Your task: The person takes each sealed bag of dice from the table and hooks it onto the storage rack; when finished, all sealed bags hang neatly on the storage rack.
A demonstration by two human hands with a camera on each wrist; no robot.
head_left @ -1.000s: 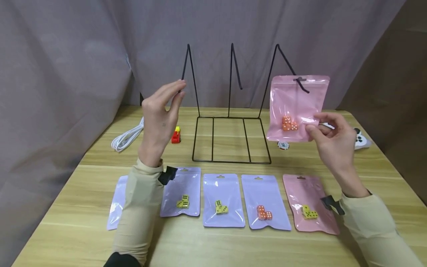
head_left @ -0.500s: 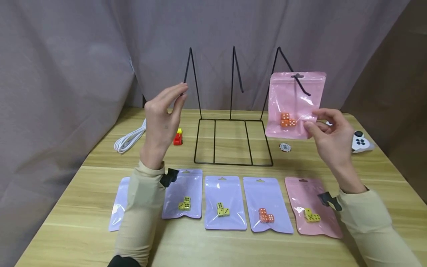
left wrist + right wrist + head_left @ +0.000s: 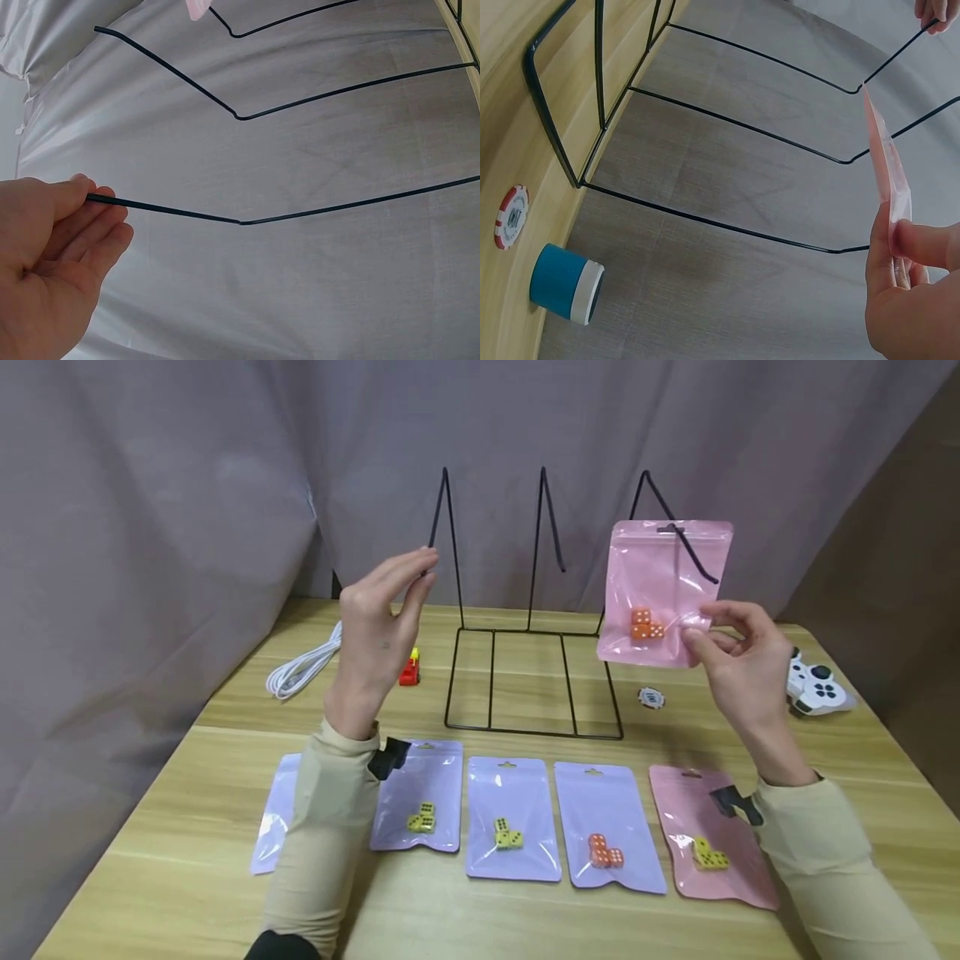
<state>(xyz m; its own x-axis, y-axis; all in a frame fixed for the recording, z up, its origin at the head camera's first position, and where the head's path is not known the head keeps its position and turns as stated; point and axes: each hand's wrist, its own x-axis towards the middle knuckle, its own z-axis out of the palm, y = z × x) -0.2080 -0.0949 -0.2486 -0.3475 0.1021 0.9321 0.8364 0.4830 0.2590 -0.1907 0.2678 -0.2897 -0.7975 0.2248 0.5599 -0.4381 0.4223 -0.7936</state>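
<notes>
Grey curtain backdrop; pale wooden table [image 3: 150, 877] in front.

Black wire rack [image 3: 534, 677] standing mid-table, three hooked arms rising from a rectangular base.

Left hand [image 3: 378, 627] raised at the tip of the leftmost arm, fingertips [image 3: 105, 202] pinched on the wire end, confirmed in the left wrist view.

Right hand [image 3: 738, 664] lifted at the rightmost arm, thumb and fingers clamped on the lower right corner of a pink pouch [image 3: 666, 589]. Hands well apart.

Pouch held in the air, hang-hole at the hook of the rightmost arm; whether fully threaded cannot be told. Three orange dice [image 3: 643, 623] settled low inside. Long axis near vertical, top edge up, slightly tilted, flat face toward the camera; seen edge-on in the right wrist view [image 3: 889, 169].

Flat on the near edge: four lilac pouches, the leftmost partly under the left sleeve, and one pink, each with dice showing except that leftmost one.

Also present: white cable [image 3: 303, 664], small red toy [image 3: 409, 670], poker chip [image 3: 651, 697], white game controller [image 3: 813, 685], blue-and-white cylinder [image 3: 566, 283].

Risks, as judged:
- Hole not seated on the hook; early release likely to drop the pouch onto the table.
- Corner grip gives little control of twist; hole could miss the wire tip.
- Light wire frame could tip or slide if pulled sideways and the left hold slackens.
- Dice weight could swing the pouch off an open hook.
</notes>
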